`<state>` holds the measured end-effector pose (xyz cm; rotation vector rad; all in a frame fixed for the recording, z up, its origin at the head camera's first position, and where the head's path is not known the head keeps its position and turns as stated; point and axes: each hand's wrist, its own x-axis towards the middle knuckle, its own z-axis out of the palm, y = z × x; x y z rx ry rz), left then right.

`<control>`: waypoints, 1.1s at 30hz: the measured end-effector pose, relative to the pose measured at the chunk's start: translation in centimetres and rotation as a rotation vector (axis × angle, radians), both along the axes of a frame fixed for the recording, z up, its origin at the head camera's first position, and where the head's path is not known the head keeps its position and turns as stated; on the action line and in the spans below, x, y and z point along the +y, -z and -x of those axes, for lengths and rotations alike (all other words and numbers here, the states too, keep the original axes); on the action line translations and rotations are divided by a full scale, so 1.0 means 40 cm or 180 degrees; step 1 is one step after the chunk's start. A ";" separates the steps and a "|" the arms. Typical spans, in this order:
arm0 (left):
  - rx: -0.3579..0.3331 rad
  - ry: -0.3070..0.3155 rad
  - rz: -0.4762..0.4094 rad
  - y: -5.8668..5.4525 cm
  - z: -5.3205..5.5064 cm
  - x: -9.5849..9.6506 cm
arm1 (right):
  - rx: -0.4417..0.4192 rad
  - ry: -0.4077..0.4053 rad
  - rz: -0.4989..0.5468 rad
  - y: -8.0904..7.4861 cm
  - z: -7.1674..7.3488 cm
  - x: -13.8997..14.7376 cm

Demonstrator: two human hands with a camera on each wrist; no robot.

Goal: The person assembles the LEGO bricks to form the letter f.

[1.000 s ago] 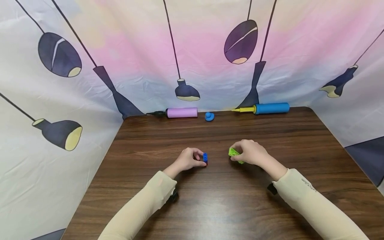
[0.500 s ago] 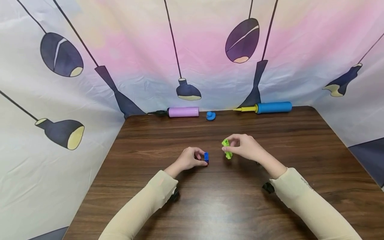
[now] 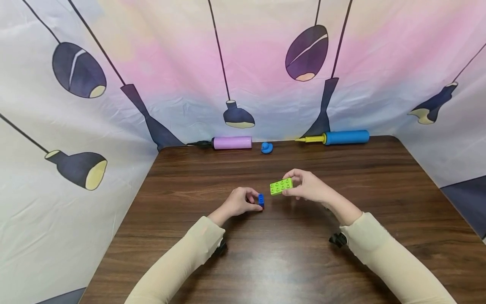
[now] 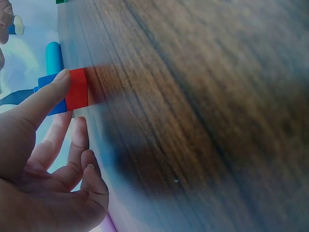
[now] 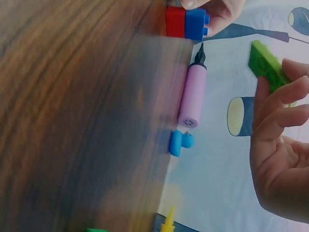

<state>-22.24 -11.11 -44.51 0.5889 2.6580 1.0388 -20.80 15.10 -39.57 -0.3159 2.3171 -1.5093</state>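
My left hand (image 3: pixel 237 202) pinches a small stack near the middle of the table, a blue toy building brick (image 3: pixel 260 198) on top of a red brick (image 4: pixel 77 89). In the left wrist view the thumb lies across the stack's side, and the red brick stands on the tabletop. To the right, my right hand (image 3: pixel 309 185) holds a lime green building brick (image 3: pixel 281 186) by one end, between thumb and fingers. Its studded face is turned toward the head camera. The green brick is raised off the table, close to the blue brick but apart from it.
Along the back edge of the wooden table (image 3: pixel 182 169) lie a purple hand pump (image 3: pixel 231 142), a blue rubber duck (image 3: pixel 266 147) and a blue pump (image 3: pixel 347 137) with a yellow nozzle. A printed cloth hangs behind. A green piece (image 5: pixel 96 230) shows at the right wrist view's bottom edge.
My right hand has lifted the green brick, brought it left toward the blue and red stack, and turned it so its studs face the head camera. My left hand stays put.
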 end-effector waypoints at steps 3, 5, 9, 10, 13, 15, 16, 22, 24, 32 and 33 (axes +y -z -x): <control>-0.0019 -0.0010 -0.0025 0.000 0.000 0.000 | -0.0138 0.0025 0.0230 0.007 0.002 -0.004; -0.0019 -0.0011 -0.0025 0.001 -0.001 0.000 | -0.0195 0.0044 0.0367 0.012 0.002 -0.008; 0.0006 0.0001 -0.0016 0.002 0.001 0.000 | -0.0249 0.0076 0.0507 0.024 0.001 -0.018; 0.0011 0.0014 -0.0020 0.001 0.001 0.000 | -0.0274 0.0098 0.0522 0.025 -0.001 -0.021; 0.0013 0.0023 -0.0019 0.001 0.003 0.000 | -0.0319 0.0154 0.0559 0.030 -0.001 -0.029; -0.0006 0.0021 -0.0022 0.001 0.003 0.000 | -0.0323 0.0193 0.0599 0.033 0.000 -0.034; -0.0014 0.0023 -0.0017 0.001 0.002 0.000 | -0.0317 0.0209 0.0611 0.035 0.001 -0.037; -0.0011 0.0050 -0.0029 0.000 0.001 -0.002 | -0.0105 0.0303 0.0469 0.049 0.001 -0.052; -0.0006 0.0056 -0.0041 -0.001 0.002 -0.002 | -0.0037 0.0330 0.0411 0.052 0.000 -0.055; -0.0022 0.0041 -0.0046 -0.001 0.001 -0.001 | -0.0054 0.0295 0.0484 0.065 0.003 -0.064; -0.0023 0.0039 -0.0051 0.000 0.001 -0.002 | -0.0094 0.0285 0.0510 0.066 0.003 -0.065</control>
